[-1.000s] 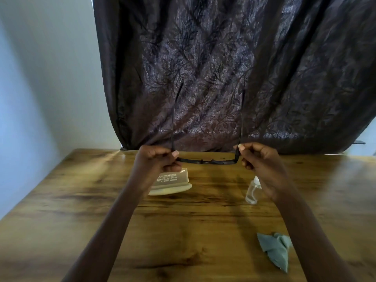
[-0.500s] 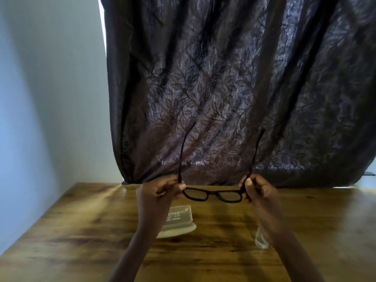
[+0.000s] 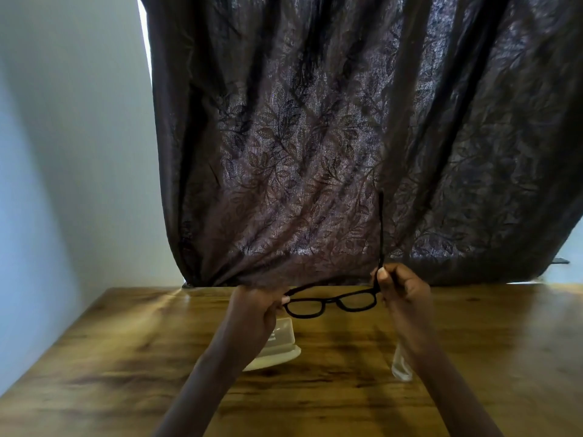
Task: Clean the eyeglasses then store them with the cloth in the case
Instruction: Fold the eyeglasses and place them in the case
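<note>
Black-framed eyeglasses (image 3: pixel 331 301) hang in the air above the wooden table (image 3: pixel 126 357), held at both ends. My left hand (image 3: pixel 252 313) pinches the left corner, where that temple lies folded behind the frame. My right hand (image 3: pixel 400 288) pinches the right hinge, and that temple sticks straight up in front of the curtain. A pale translucent case (image 3: pixel 284 345) rests on the table under my left wrist, partly hidden by it. The cloth is out of view.
A small clear spray bottle (image 3: pixel 400 367) stands on the table beneath my right forearm. A dark leaf-patterned curtain (image 3: pixel 315 152) hangs behind the table's far edge. A pale wall (image 3: pixel 63 152) is on the left.
The camera has tilted up, so the cloth dropped out of view. The glasses' front has turned to face me, and the left temple has folded in behind the frame.
</note>
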